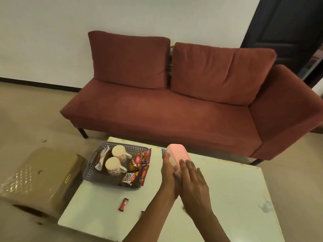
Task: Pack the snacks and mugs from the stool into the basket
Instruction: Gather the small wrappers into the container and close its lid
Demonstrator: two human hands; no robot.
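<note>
White table (218,198) fronts a red sofa (174,110). Both hands sandwich a pink box (178,157): left hand (168,173) flat along its near side, right hand (193,182) flat on top, each grip wide, fingers straight, likely steadying it. Left of them the basket (90,173) already holds two mugs (115,165) and snacks (138,169). Further left, the stool (40,179) top looks bare; table edges lie well apart from the hands.

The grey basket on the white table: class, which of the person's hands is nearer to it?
Left. The left hand lies between the grey basket and the pink box, pressing the box's near side; the right hand presses the box's far side, further away.
</note>
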